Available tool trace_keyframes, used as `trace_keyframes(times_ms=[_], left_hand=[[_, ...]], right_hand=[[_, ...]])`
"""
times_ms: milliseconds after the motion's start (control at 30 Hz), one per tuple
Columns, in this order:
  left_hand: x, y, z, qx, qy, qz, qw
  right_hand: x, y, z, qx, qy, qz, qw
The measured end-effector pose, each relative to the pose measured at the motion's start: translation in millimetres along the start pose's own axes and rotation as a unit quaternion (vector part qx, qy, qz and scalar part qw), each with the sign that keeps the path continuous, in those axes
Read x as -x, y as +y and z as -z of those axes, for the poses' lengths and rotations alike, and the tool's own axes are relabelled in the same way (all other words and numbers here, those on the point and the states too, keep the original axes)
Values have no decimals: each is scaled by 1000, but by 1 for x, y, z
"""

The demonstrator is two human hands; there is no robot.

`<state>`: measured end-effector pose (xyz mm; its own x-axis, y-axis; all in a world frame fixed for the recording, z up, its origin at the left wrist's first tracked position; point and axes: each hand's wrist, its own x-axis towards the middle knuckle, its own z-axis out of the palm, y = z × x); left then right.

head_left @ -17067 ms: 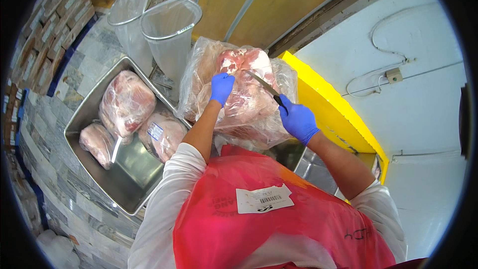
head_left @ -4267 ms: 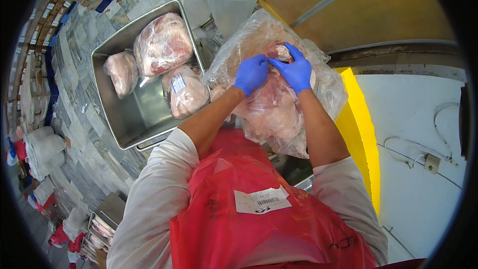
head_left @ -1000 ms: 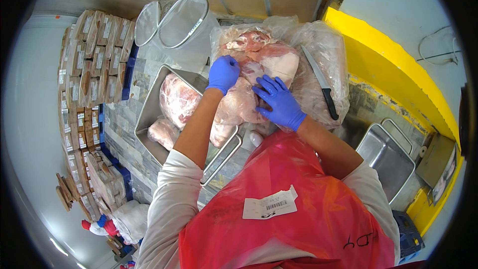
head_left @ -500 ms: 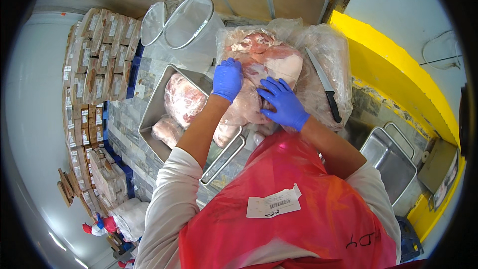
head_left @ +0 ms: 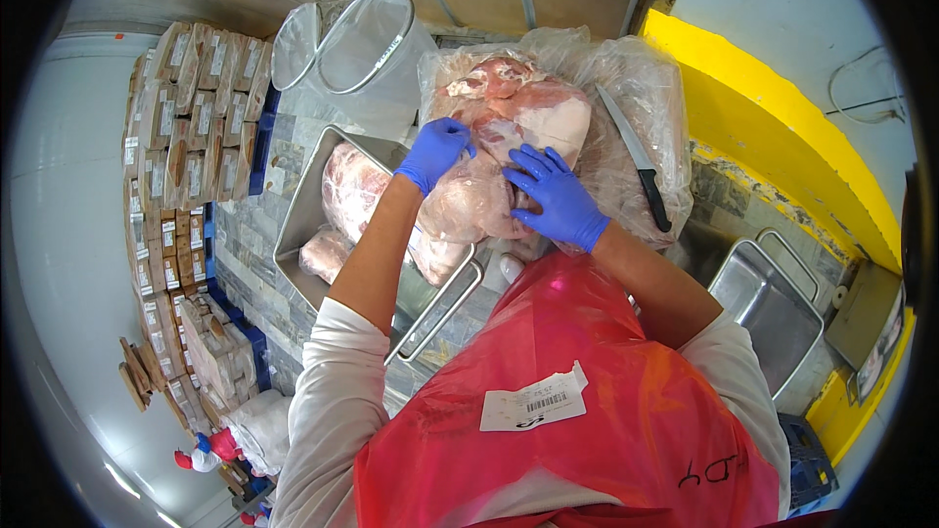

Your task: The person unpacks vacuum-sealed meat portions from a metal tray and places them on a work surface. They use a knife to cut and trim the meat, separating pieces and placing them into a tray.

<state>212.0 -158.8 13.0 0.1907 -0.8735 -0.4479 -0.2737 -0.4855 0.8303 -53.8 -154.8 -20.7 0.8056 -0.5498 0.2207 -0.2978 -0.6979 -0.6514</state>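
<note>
A big slab of raw pink meat [head_left: 509,127] lies on crumpled clear plastic wrap [head_left: 626,108] on the counter. My left hand [head_left: 435,152], in a blue glove, pinches the meat or its wrapping at the slab's left side. My right hand [head_left: 558,198], also gloved in blue, lies spread flat on the lower part of the slab. A black-handled knife [head_left: 641,161] rests on the plastic to the right of the meat, apart from both hands.
A steel tray [head_left: 308,225] to the left holds wrapped meat cuts [head_left: 352,186]. Clear bags on wire ring stands [head_left: 362,34] are behind it. An empty steel tray [head_left: 773,308] sits at lower right by a yellow ledge [head_left: 773,147]. Stacked boxes [head_left: 176,166] fill the left.
My left hand has shifted slightly up and left along the meat's edge. My right hand stays pressed on the slab. The knife lies on the plastic now, where much earlier my right hand held it.
</note>
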Motion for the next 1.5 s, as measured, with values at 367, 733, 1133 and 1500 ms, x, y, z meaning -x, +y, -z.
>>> trace_keyframes(times_ms=[367,733,1133,1500], left_hand=[[26,-17,-9,364,-5,36,931],[40,7,-19,172,133,10,976],[110,-29,-86,-262,294,-99,914],[31,-53,-73,-206,422,-161,868]], right_hand=[[-43,-17,7,64,59,-80,993],[-67,-2,-33,-132,153,-208,957],[-82,-4,-30,-466,90,-322,819],[-73,-12,-31,-439,158,-261,845]])
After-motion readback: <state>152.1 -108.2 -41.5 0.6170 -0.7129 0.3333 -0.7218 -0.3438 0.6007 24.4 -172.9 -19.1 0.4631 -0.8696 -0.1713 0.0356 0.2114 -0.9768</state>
